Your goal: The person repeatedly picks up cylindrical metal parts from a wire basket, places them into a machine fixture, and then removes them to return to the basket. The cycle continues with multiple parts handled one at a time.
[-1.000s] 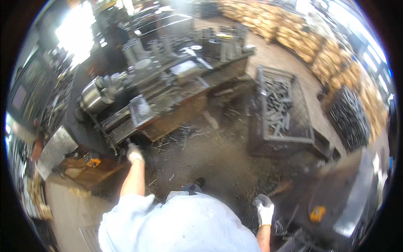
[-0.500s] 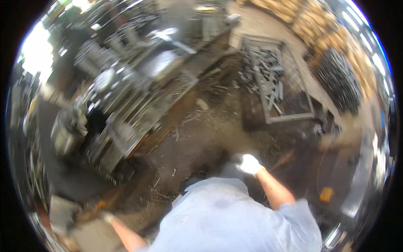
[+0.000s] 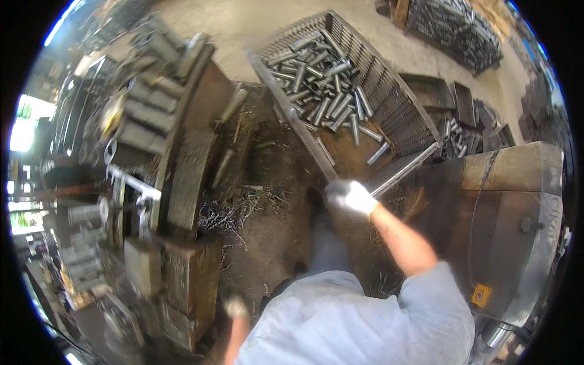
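1. Shifted since the earlier frame: left hand [image 3: 236,307], from the lower left to just beside the pale blue shirt [image 3: 353,322]; mesh-sided crate [image 3: 389,88], larger and more central in view; right hand [image 3: 351,198], now at the crate's near corner.
2. Workbench [image 3: 191,176], one, at left; bears several grey cylinders [image 3: 149,112], number uncertain.
3. Silver T-shaped tool [image 3: 137,184], one, at the workbench edge.
4. Metal shavings [image 3: 228,219], one loose patch, on the floor [image 3: 267,243] just right of the workbench.
5. Crate, one, upper middle; holds metal tubes [image 3: 322,79], heaped toward the far end. Two lie apart at the near end; the others overlap too much to count.
6. Box-shaped unit [image 3: 505,231], one, dark, at right; carries one orange tag [image 3: 481,295].
7. Left hand: held low, near the workbench's near end; blurred, so open or closed cannot be told.
8. Right hand: white-gloved, elbow bent, forearm [image 3: 404,240] angled forward and inward; fingers dark and indistinct, so a grip on the crate rim cannot be told.
9. Obscured: left forearm [image 3: 237,340], cut off by the lower edge; crate's near corner, partly behind the right hand.
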A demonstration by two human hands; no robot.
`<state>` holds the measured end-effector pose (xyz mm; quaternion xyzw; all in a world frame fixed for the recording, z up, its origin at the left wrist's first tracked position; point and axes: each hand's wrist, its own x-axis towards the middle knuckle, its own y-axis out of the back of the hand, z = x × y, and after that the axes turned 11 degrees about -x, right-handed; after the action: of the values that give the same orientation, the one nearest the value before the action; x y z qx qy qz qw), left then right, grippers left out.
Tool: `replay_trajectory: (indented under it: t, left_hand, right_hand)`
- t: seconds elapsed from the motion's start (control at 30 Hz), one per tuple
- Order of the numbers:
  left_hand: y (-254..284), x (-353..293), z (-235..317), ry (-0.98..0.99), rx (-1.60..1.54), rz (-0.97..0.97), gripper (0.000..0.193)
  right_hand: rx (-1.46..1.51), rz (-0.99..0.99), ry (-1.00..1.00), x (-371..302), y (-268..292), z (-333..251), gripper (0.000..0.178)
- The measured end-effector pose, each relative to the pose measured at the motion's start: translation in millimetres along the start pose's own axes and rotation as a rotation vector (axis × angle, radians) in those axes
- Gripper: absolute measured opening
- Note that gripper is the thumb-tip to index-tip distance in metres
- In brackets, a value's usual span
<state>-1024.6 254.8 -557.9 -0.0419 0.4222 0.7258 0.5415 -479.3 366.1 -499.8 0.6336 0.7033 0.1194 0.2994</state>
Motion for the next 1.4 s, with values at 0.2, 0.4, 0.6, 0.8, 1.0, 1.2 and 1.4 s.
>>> replay_trajectory:
  t: [0.2, 0.4, 0.6, 0.8, 1.0, 1.2, 1.4]
  left_hand:
    - [-265.1, 111.4, 396.8, -1.411, 0.371, -0.281, 0.046]
    - [-442.1, 200.1, 542.9, -1.474, 0.556, -0.573, 0.040]
    - [-457.7, 230.5, 523.3, -1.531, 0.575, -0.614, 0.024]
    - [-459.6, 232.7, 527.4, -1.542, 0.733, -0.614, 0.024]
    - [-461.8, 228.8, 529.4, -1.509, 0.744, -0.614, 0.021]
    - [-458.1, 233.6, 533.1, -1.521, 0.725, -0.663, 0.022]
    - [-454.7, 238.4, 527.0, -1.516, 0.611, -0.643, 0.027]
  right_hand:
    - [-0.040, 0.074, -0.610, 163.9, 26.9, 223.5, 0.076]
    - [-0.024, 0.194, -1.002, 213.6, -16.4, 426.4, 0.063]
    - [-0.348, 0.406, -1.029, 287.1, 4.6, 493.6, 0.065]
    - [-0.424, 0.323, -1.131, 364.0, -11.9, 504.1, 0.072]
    - [0.701, 0.414, -1.247, 294.7, -84.6, 465.6, 0.040]
    - [1.470, 0.654, -1.296, 258.5, -222.4, 443.9, 0.029]
    - [1.387, 0.657, -1.197, 284.1, -161.5, 422.3, 0.029]
